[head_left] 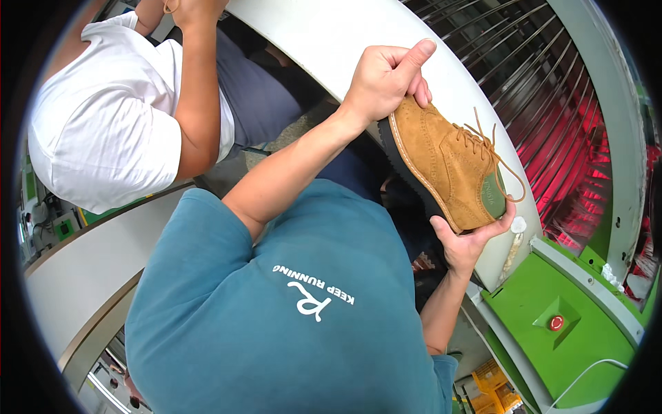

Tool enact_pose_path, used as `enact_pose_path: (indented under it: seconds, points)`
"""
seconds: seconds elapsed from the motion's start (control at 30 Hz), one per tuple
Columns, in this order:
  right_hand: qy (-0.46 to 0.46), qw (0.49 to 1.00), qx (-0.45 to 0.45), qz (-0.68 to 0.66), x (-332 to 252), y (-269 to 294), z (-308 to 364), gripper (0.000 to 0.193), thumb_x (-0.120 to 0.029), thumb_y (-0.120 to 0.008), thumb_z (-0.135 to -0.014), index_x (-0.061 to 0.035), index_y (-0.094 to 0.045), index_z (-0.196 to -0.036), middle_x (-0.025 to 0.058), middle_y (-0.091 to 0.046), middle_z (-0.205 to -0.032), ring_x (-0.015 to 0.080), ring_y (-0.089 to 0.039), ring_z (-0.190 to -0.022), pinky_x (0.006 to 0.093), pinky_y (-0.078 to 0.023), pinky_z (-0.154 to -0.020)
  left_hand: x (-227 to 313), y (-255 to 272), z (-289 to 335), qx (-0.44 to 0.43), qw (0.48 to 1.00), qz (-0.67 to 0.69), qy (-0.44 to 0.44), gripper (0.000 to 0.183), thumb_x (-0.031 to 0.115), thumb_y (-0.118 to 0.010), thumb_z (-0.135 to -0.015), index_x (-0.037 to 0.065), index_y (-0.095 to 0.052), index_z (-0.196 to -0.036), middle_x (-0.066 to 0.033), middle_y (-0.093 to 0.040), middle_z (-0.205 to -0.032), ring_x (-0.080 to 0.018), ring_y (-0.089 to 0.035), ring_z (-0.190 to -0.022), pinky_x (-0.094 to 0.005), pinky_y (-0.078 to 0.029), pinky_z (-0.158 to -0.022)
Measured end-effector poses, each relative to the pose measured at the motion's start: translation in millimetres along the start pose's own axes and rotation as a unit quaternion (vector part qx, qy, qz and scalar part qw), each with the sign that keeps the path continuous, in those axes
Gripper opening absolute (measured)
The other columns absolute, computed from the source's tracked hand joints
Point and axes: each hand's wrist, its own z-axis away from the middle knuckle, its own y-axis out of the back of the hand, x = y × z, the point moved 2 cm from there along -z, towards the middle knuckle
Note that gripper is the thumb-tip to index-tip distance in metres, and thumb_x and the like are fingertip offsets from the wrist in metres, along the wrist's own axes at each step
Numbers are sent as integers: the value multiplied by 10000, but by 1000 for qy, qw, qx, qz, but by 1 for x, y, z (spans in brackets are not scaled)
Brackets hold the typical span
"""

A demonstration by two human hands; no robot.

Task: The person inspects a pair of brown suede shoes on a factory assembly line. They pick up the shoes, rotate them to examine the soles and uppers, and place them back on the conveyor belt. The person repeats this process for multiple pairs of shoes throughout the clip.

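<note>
A tan suede lace-up shoe with a dark, ridged sole is tilted on its side in front of my chest, at the edge of the white curved worktop. My left hand is closed at the toe, with fingers curled against the suede and the thumb sticking up; it covers the toe's tip. At the heel, my right hand grips from below, thumb by the sole and fingers on the far side. Thin brown laces hang loose over the tongue. A green patch shows inside the collar.
A white curved worktop borders a wire rack with red-lit parts behind it. At the right stands a green machine panel bearing a red push button. Yellow crates are low right. A co-worker in a white shirt is close on my left.
</note>
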Motion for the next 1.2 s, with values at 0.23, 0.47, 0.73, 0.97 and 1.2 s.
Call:
enact_pose_path:
  seconds: [0.23, 0.47, 0.73, 0.97, 1.2]
  points:
    - [-4, 1000, 4, -24, 2, 1, 2, 1398, -36, -1007, -676, -174, -63, -1699, 164, -333, -1654, 319, -455, -1495, 483, -404, -1257, -6, 8, -1, -12, 999, 40, 7, 799, 589, -281, -1185, 43, -638, -725, -166, -734, -723, -261, -759, -759, -376, -614, -803]
    - [32, 999, 1, -29, -1, -2, 1, 1395, 0, -988, -685, -188, -66, -1715, 166, -345, -1646, 316, -463, -1487, 489, -430, -1242, -19, 29, 22, -16, 1000, 17, 13, 852, 616, -160, -1172, -9, -727, -1058, -199, -782, -1108, -270, -734, -1086, -399, -547, -1040]
    - [3, 998, 13, -69, -77, -24, -46, 1341, -36, -985, -715, -75, -122, -1740, 196, -429, -1619, 314, -560, -1427, 466, -498, -1190, 67, -6, 56, -174, 883, -349, -261, 1226, 602, -1010, -579, 118, -509, -1588, -247, -449, -1641, -473, -460, -1495, -598, -380, -1220]
    - [138, 980, -124, 68, -141, -45, -88, 1227, -258, -1034, -616, -72, -430, -1667, 135, -563, -1567, 275, -617, -1376, 386, -601, -1003, 90, -26, 45, -165, 868, -274, -380, 1121, 546, -979, -676, 163, -498, -1614, -313, -312, -1713, -542, -313, -1586, -647, -281, -1284]
    - [200, 965, -166, 37, -139, -67, -110, 1258, -407, -1049, -574, -31, -473, -1627, 163, -565, -1553, 302, -614, -1382, 350, -606, -919, 117, -10, 41, -226, 864, -283, -349, 1061, 475, -1003, -712, 80, -520, -1570, -349, -315, -1680, -523, -349, -1569, -607, -387, -1231]
